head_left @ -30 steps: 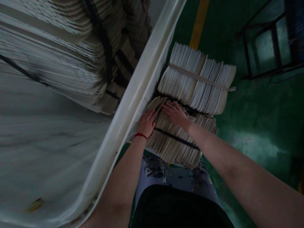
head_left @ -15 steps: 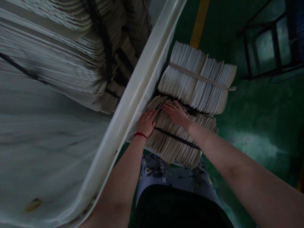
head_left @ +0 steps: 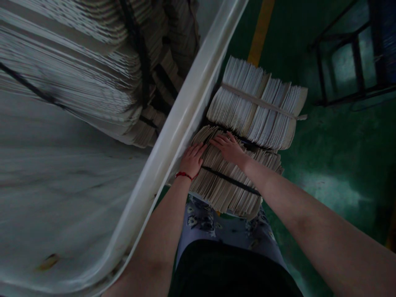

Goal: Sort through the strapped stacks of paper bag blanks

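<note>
Both hands lie flat and open on the same bundle, neither closing around anything. The left hand [head_left: 192,160], with a red string bracelet [head_left: 183,176] at its wrist, presses its spread fingers onto the top edges, and the right hand [head_left: 228,148] rests just beside it at about 2 o'clock, its fingertips pointing toward 9 o'clock. The hands are close but apart. Under them sits the buff bundle [head_left: 225,183] of thin sheets or card, packed on edge and bound by a black strap [head_left: 230,180] that passes just below the palms. It lies directly in front of the person, over the lap, with patterned trousers [head_left: 201,220] showing at 6 o'clock and a dark garment [head_left: 235,268] beyond them. Touching it at about 1 o'clock is a paler, whiter bundle [head_left: 256,103], tied with a beige band [head_left: 260,102]. At 9 to 11 o'clock, the curved rim of a large white plastic bin [head_left: 182,123] runs right beside the left hand, and big strapped stacks of similar sheets [head_left: 93,70] lie inside the bin. Farther out at 12 o'clock, a yellow line [head_left: 261,33] crosses the green painted floor [head_left: 337,140], and a black metal frame [head_left: 321,70] stands on that floor at about 2 o'clock.
</note>
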`<state>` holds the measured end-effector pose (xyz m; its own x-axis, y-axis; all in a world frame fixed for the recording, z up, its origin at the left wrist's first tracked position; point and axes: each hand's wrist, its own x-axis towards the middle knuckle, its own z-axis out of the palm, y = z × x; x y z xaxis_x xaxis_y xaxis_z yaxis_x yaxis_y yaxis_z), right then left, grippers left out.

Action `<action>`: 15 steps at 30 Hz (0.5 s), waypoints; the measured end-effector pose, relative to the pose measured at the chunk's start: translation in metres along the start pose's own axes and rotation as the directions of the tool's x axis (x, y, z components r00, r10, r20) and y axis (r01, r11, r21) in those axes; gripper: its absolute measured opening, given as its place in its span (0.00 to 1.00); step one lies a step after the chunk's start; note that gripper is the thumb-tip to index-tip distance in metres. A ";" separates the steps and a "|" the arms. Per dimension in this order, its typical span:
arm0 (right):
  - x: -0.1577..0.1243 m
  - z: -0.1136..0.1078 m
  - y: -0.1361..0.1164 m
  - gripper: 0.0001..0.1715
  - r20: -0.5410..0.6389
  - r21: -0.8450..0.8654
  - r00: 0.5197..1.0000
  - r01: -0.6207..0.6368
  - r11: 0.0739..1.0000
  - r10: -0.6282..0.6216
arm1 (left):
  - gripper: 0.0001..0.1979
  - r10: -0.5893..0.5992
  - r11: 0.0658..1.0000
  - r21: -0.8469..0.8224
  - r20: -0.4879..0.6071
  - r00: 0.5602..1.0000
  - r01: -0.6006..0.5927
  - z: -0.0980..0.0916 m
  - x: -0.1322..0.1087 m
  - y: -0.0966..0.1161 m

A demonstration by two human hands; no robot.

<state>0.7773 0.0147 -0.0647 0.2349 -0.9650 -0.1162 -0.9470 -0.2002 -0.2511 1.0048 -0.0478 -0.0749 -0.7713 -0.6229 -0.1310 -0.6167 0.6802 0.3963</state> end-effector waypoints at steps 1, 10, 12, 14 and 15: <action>0.000 0.000 0.000 0.38 0.006 0.001 1.000 0.002 1.000 -0.002 | 0.34 0.003 1.000 0.003 -0.001 1.000 -0.003 0.000 0.000 0.000; 0.003 -0.005 -0.002 0.31 0.037 -0.053 0.999 0.017 0.998 -0.015 | 0.35 -0.012 0.999 -0.032 0.004 1.000 0.012 0.001 0.000 0.001; 0.004 -0.005 -0.002 0.32 0.039 -0.062 0.999 0.029 0.998 -0.027 | 0.36 -0.015 0.999 -0.051 0.002 1.000 0.015 0.001 0.000 0.001; 0.006 -0.005 0.000 0.33 0.045 -0.062 0.998 0.056 0.997 -0.053 | 0.36 -0.014 0.998 -0.068 -0.006 1.000 0.014 0.001 0.000 0.000; 0.007 -0.005 0.000 0.34 0.050 -0.061 0.997 0.070 0.996 -0.067 | 0.36 -0.010 0.997 -0.076 -0.011 1.000 0.009 0.002 0.000 -0.001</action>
<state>0.7775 0.0068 -0.0606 0.3081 -0.9400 -0.1466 -0.9400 -0.2770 -0.1993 1.0056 -0.0476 -0.0771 -0.7630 -0.6343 -0.1247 -0.6101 0.6428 0.4633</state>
